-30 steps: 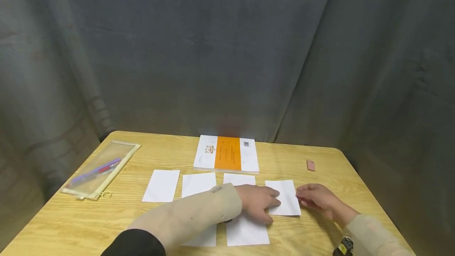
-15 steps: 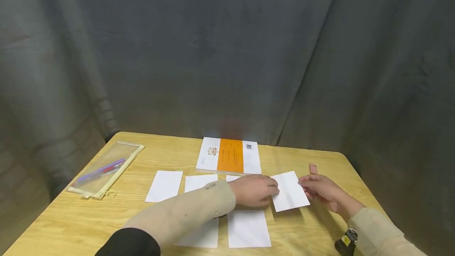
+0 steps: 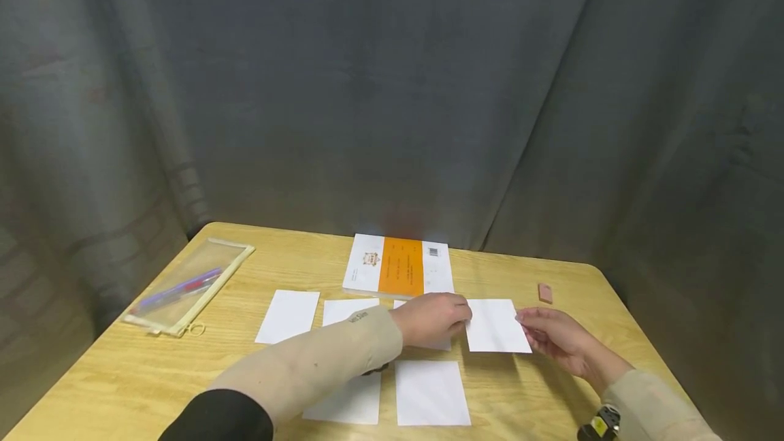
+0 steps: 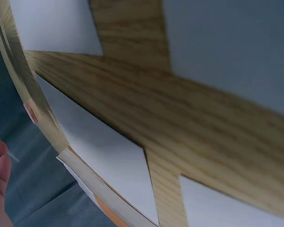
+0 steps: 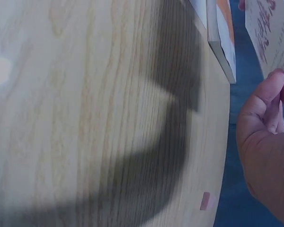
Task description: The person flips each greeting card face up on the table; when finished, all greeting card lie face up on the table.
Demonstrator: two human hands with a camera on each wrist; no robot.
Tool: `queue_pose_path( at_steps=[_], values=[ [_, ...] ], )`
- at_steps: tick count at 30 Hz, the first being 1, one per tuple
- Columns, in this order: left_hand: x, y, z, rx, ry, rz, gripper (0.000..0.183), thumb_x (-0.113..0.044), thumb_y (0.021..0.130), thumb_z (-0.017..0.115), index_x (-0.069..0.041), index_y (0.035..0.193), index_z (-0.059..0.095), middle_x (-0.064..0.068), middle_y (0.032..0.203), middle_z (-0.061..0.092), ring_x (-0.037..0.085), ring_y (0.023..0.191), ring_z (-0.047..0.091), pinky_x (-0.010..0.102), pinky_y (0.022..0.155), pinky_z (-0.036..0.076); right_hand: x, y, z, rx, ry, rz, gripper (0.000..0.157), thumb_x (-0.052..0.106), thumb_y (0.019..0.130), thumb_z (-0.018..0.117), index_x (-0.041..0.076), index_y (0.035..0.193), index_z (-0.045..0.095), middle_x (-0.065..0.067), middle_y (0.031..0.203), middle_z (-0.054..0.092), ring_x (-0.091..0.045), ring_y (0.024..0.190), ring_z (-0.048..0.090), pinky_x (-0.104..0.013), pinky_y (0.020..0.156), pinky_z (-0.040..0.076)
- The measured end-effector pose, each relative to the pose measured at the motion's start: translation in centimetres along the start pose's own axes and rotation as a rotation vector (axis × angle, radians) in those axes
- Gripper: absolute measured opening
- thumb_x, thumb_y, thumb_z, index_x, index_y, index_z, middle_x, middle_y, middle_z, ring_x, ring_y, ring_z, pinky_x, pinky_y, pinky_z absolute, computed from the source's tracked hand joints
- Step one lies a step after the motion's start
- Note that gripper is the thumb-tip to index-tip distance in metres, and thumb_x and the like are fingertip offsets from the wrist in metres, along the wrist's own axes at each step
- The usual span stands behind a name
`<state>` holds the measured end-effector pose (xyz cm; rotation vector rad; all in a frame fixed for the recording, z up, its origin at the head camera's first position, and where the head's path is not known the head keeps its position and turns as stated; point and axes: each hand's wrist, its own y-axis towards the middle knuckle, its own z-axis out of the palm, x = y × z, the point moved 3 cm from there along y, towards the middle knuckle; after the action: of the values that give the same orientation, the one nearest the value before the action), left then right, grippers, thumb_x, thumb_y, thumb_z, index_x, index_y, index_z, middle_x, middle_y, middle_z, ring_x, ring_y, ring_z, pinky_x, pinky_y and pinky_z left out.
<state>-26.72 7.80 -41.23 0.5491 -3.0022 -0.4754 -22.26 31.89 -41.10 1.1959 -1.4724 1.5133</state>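
A white card (image 3: 497, 325) is lifted off the table at the right, its blank side up in the head view. My right hand (image 3: 563, 342) pinches its right edge between thumb and fingers. At the opposite edge, my left hand (image 3: 431, 318) holds the card with curled fingertips. The right wrist view shows the card's other face (image 5: 270, 35), with red script and small printed text, above the right hand's thumb (image 5: 270, 90). Beneath the left hand and forearm lie more white cards, among them a front card (image 3: 433, 393) and a back-left card (image 3: 288, 316).
At the table's back lies a white book with an orange band (image 3: 401, 265). A zipped mesh pouch (image 3: 202, 260) with pens inside lies at the left. A small pink eraser-like block (image 3: 545, 293) sits beyond the right hand. Grey curtain (image 3: 367, 87) hangs behind the table.
The card at the right was lying flat on the table; both hands have raised it. The left hand went from spread fingers on the card to gripping its left edge.
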Motion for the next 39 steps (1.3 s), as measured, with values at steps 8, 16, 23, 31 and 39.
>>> queue_pose_path(
  at_steps=[8,16,23,31,39],
  values=[
    [0.9,0.0,-0.8,-0.076,-0.297,-0.211,0.008,-0.009,0.102,0.065,-0.011,0.097,0.071,-0.005,0.096,0.068,0.003,0.089,0.061,0.009,0.083,0.046,0.3,0.0,0.1,0.088,0.052,-0.033,0.016,0.004,0.107,0.050,-0.003,0.112,0.064,-0.003,0.095,0.066,-0.007,0.083,0.063,-0.019,0.076,0.056],
    [1.6,0.1,-0.5,-0.165,-0.665,-0.536,0.006,-0.010,0.100,0.068,-0.010,0.095,0.065,-0.007,0.087,0.063,0.004,0.080,0.055,0.017,0.073,0.049,0.4,0.0,0.5,0.131,0.021,-0.085,0.012,0.006,0.106,0.055,-0.001,0.109,0.064,-0.003,0.097,0.070,-0.008,0.087,0.067,-0.021,0.078,0.058],
    [1.5,0.1,-0.2,-0.231,-0.876,-0.619,0.005,-0.003,0.097,0.069,-0.002,0.094,0.065,-0.003,0.083,0.062,0.010,0.078,0.061,0.019,0.068,0.048,-0.1,0.0,1.1,-0.026,-0.128,-0.121,0.015,0.012,0.108,0.053,-0.002,0.109,0.059,-0.004,0.095,0.064,-0.012,0.085,0.062,-0.025,0.075,0.057],
    [0.7,0.4,0.9,-0.323,-1.225,-0.761,0.004,0.005,0.098,0.064,0.006,0.093,0.064,0.014,0.085,0.069,0.039,0.090,0.073,0.038,0.075,0.063,-0.9,0.0,2.4,-0.005,0.028,-0.104,0.013,0.010,0.109,0.050,0.001,0.107,0.058,-0.002,0.098,0.066,-0.008,0.088,0.064,-0.023,0.079,0.057],
    [0.9,0.3,1.1,-0.287,-1.180,-0.770,0.016,0.005,0.098,0.064,0.001,0.084,0.057,0.019,0.080,0.067,0.032,0.075,0.070,0.039,0.070,0.062,0.5,-0.5,1.5,-0.210,-0.220,-0.187,0.050,0.019,0.109,0.052,-0.013,0.144,0.038,-0.027,0.158,0.033,-0.033,0.135,0.045,-0.027,0.090,0.053]
  ],
)
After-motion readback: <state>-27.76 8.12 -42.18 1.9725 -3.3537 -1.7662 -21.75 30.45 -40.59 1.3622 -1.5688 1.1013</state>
